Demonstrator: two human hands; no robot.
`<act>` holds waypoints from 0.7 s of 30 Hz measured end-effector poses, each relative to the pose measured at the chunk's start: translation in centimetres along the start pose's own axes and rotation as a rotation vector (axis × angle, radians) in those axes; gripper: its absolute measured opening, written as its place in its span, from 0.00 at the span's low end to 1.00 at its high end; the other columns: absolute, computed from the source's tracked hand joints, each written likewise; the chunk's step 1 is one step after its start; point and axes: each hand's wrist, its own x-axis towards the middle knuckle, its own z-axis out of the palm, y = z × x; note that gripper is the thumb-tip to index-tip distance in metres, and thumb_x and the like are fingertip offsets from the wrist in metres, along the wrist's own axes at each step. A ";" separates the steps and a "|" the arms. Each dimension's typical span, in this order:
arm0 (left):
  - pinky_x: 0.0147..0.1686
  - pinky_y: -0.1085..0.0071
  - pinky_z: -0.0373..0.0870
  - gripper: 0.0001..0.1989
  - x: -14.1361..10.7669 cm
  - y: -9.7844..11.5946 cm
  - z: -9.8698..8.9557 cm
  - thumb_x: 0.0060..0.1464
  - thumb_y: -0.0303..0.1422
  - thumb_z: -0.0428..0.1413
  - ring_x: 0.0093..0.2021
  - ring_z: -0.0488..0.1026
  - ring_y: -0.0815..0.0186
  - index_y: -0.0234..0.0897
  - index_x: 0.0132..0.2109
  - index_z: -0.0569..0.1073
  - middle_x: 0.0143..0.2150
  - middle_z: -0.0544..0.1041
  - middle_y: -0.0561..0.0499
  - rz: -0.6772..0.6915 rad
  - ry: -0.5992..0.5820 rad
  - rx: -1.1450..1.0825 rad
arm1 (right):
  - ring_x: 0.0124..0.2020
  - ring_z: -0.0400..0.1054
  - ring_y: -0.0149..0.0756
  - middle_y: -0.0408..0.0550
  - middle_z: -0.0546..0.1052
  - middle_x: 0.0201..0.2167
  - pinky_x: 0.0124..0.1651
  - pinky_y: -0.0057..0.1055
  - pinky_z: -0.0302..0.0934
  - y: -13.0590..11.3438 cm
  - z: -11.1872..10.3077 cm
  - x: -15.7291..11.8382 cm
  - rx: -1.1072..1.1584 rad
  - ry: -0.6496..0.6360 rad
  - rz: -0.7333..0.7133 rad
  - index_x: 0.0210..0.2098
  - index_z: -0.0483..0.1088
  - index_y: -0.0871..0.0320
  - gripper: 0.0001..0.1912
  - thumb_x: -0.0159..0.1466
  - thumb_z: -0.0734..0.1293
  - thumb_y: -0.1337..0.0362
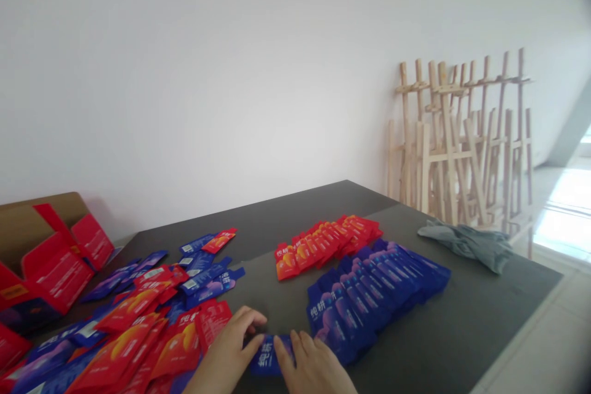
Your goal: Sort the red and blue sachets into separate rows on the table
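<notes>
On the dark table, a blue pouch (265, 355) with white characters lies flat between my hands. My left hand (234, 345) is at its left edge, the thumb touching it and the fingers curved with a gap between. My right hand (314, 364) rests on the pouch's right part, fingers stretched out over it and hiding some of it. To the right, overlapping blue pouches (369, 295) form a long fanned row. Behind them is a similar row of red pouches (323, 241) with orange fruit pictures.
A loose heap of red and blue pouches (133, 345) covers the table's left side. Beyond it stand opened red boxes (58, 271) and a brown cardboard box (60, 203). A grey cloth (466, 243) lies at the right edge. Wooden easels (455, 148) lean near the wall.
</notes>
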 end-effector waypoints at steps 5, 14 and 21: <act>0.42 0.67 0.68 0.11 0.0 0.4 -0.4 0.57 0.37 0.49 0.39 0.73 0.61 0.41 0.40 0.73 0.39 0.75 0.49 0.008 0.038 -0.033 | 0.28 0.74 0.40 0.53 0.81 0.35 0.29 0.35 0.63 1.6 -3.6 0.4 -0.031 0.027 0.004 0.56 0.69 0.63 0.24 0.60 0.64 0.73; 0.40 0.67 0.66 0.11 0.0 1.3 -0.5 0.59 0.37 0.48 0.38 0.73 0.61 0.40 0.41 0.73 0.38 0.76 0.50 0.021 0.035 -0.011 | 0.35 0.75 0.43 0.63 0.79 0.46 0.38 0.36 0.65 3.4 -5.3 -1.2 -0.192 0.128 0.005 0.56 0.69 0.68 0.24 0.60 0.62 0.73; 0.38 0.68 0.66 0.10 -0.3 1.6 0.2 0.57 0.34 0.48 0.37 0.74 0.62 0.40 0.42 0.73 0.37 0.76 0.50 0.006 -0.016 0.019 | 0.42 0.72 0.51 0.68 0.76 0.49 0.35 0.42 0.68 3.6 -6.5 0.2 -0.288 -0.120 0.022 0.57 0.68 0.73 0.26 0.60 0.61 0.74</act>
